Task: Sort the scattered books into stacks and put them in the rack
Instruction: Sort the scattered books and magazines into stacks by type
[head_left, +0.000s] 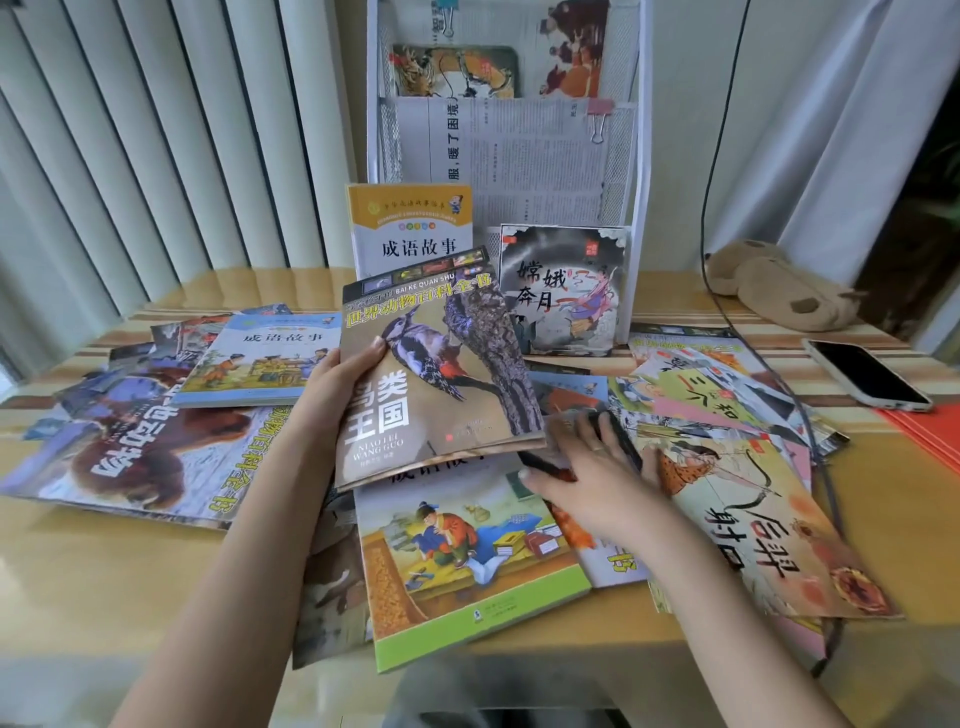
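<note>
My left hand (337, 384) grips the left edge of a woodpecker book (441, 374) and holds it tilted above the table. My right hand (592, 467) lies fingers spread on a dark book (618, 431) in the pile to the right. A green-edged storybook (467, 551) lies flat under both hands. Beside my right arm lies an archer picture book (753, 519). A red-animal book (135, 457) and a blue storybook (260, 358) lie at the left. The white mesh rack (636, 171) stands behind, with a yellow-topped book (410, 228) and a moon-lady book (566, 291) leaning at its foot.
A phone (865, 374) lies at the right on the wooden table (130, 582), with a red folder (930, 436) beyond it. A brown plush toy (769, 286) sits near the curtain. A black cable (711, 218) hangs down across the right-hand books. Papers and clips fill the rack's upper pockets.
</note>
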